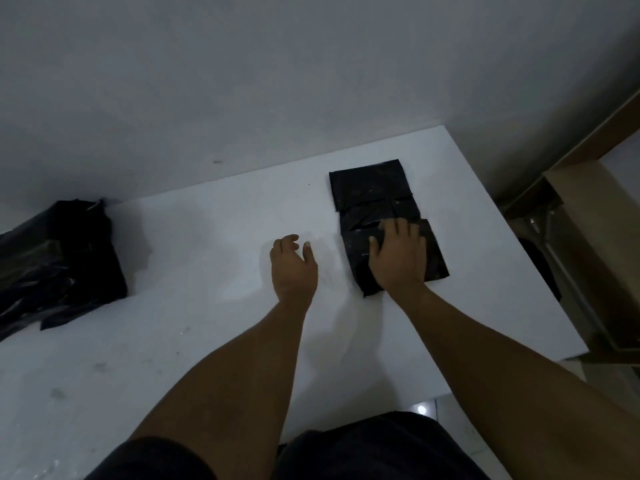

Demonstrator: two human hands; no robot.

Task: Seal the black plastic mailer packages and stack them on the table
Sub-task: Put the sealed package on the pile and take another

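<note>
My right hand (398, 254) lies flat, palm down, on the nearest black mailer (433, 258), fingers (403, 230) spread and pressing rather than gripping; nothing is closed inside them. That mailer is the front one of a short overlapping row of black mailers (370, 188) running away from me on the right part of the white bench (207, 237), each one partly covering the next. My left hand (292, 265) is just beside the row, above bare bench, its fingers loosely curled and half open, holding nothing; I cannot tell whether it touches the surface. Well apart, at the far left edge of the bench, sits a crumpled heap of black plastic (59, 261) against the grey wall (277, 81)
</note>
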